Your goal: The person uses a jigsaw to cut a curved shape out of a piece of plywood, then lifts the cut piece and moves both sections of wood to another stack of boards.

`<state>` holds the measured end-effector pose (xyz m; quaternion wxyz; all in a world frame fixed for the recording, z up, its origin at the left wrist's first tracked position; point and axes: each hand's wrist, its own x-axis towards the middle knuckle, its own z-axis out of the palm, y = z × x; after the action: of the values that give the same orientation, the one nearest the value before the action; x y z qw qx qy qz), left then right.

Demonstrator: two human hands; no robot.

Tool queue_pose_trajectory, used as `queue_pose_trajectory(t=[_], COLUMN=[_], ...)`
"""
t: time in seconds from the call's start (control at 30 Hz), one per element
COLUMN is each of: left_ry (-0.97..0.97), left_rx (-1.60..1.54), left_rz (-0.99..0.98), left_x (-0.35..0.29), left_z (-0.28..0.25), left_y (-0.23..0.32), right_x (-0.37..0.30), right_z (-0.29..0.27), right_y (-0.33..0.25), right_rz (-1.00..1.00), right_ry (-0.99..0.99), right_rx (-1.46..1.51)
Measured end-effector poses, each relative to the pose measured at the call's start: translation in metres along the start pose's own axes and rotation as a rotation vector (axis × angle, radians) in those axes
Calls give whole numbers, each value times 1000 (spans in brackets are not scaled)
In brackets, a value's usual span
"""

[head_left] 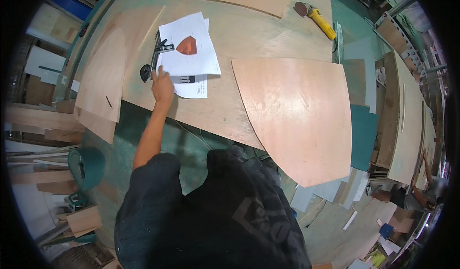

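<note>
- The white paper sheets (pixel 191 53), the top one printed with a reddish shield shape, lie on the plywood workbench (pixel 239 24) near its left front edge. The left hand (pixel 162 84) rests on their lower left corner, fingers spread flat and gripping nothing.
- The sheets are loose and stacked askew. A sideways push from the palm could slide the top one off the lower one, so any alignment between them would be lost.
- A metal combination square (pixel 158 51) lies touching the left edge of the sheets, just above the fingertips. A careless sweep of the hand could knock it, and its blade could crease or tear the paper.
- A small black round object (pixel 145 72) sits just beside the hand on the left. I cannot tell what it is. A nudge could roll it over the bench edge, which is near.
- The right hand is not in view, so nothing visible steadies the far side of the sheets. They could pivot under one-handed pressure.
- The large curved plywood panel (pixel 297 111) hangs past the front edge of the bench beside the person's body. A lean or a hip bump could tip it off.
- The yellow angle grinder (pixel 318 20) lies well apart at the far side. Its cord, if snagged, could drag it.
</note>
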<state>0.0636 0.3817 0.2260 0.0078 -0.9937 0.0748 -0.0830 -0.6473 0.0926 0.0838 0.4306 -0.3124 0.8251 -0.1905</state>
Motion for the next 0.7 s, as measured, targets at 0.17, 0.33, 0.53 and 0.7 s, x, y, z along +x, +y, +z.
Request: queue_pose_trajectory(t=[0.17, 0.33, 0.53, 0.7], left_ry=[142, 23, -63, 357], left_rx=[-270, -965, -543, -367], left_rz=[-294, -710, -751, -108], left_x=[-57, -70, -29, -48], left_z=[38, 102, 119, 58], left_y=[-81, -170, -151, -13], right_x=[-3, -23, -22, -59], right_z=[-2, 6, -5, -13], right_y=[3, 22, 28, -14], right_rz=[-14, 5, -59, -64], right_ry=[22, 4, 74, 96], right_rx=[1, 14, 103, 129])
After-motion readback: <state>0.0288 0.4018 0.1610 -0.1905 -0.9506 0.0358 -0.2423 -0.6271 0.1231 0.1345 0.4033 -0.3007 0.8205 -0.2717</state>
